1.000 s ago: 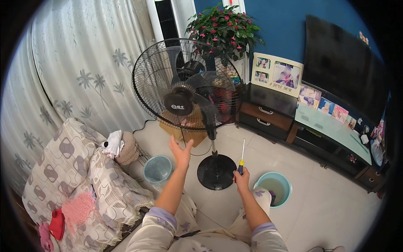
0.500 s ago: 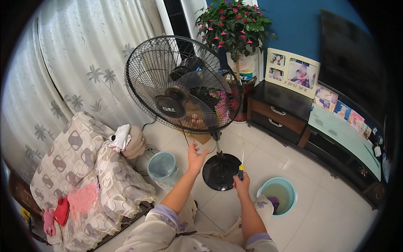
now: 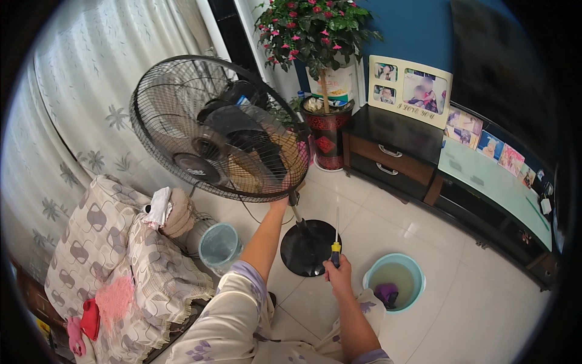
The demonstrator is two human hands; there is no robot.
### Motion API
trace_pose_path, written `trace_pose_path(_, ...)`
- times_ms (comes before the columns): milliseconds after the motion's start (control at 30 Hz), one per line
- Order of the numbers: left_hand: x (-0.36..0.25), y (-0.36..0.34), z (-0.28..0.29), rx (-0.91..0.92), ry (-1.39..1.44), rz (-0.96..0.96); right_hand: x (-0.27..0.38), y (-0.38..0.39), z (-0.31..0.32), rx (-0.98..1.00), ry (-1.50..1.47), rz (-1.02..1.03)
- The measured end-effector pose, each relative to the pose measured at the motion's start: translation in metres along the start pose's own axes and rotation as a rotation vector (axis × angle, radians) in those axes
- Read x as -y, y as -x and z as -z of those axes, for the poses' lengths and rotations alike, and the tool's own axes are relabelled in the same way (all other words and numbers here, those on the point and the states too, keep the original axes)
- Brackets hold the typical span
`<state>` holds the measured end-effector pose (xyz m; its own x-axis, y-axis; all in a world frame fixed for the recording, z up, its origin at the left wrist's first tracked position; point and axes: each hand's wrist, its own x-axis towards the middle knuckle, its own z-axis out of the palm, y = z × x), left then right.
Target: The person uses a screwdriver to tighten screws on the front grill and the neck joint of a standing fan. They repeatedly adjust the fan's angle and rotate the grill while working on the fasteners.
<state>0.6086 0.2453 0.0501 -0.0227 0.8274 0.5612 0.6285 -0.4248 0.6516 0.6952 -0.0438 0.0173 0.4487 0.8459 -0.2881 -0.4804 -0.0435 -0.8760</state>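
A black standing fan (image 3: 195,167) rises in front of me, its round wire cage tilted to the left over a round black base (image 3: 297,258). My left hand (image 3: 282,193) reaches up at the lower right of the cage, near the top of the pole. The cage hides its fingers, so I cannot tell what they touch. In my right hand (image 3: 341,274), closed round the handle, is a screwdriver (image 3: 336,247) with a yellow and dark grip. Its thin metal shaft points up and away, to the right of the fan's base.
Right of the base stands a light blue basin (image 3: 368,278) of cloudy water with a purple cloth (image 3: 386,295). A lined bucket (image 3: 218,242) is left of the base, beside a covered sofa (image 3: 91,218). Behind are a potted flowering plant (image 3: 330,136) and a dark TV cabinet (image 3: 388,136).
My left hand has gone from spread fingers below the cage to behind its lower right edge. The fan head has swung left. My right hand still holds the screwdriver.
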Motion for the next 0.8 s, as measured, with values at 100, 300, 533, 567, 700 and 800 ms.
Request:
trace_pose_path(100, -0.009, -0.013, 0.006, 0.049, 0.136, -0.072, -0.002, -0.004, -0.005, 0.027, 0.066, -0.007)
trace_pose_path(300, -0.045, -0.023, 0.045, 0.289, 0.557, -0.151, -0.005, -0.004, -0.009, 0.048, 0.092, -0.022)
trace_pose_path(533, -0.082, -0.025, 0.070, 0.527, 0.801, -0.151, -0.008, -0.003, -0.007, 0.044, 0.160, -0.023)
trace_pose_path(567, -0.070, -0.026, 0.072, 0.475, 0.693, -0.154, -0.010, -0.002, -0.009, 0.060, 0.174, -0.032)
trace_pose_path(700, -0.027, -0.030, 0.047, 0.422, 0.492, -0.198, -0.012, -0.003, -0.008, 0.036, 0.219, -0.046)
trace_pose_path(800, -0.050, -0.027, 0.067, 0.650, 0.571, -0.084, -0.012, 0.000, -0.002, 0.014, 0.246, -0.032)
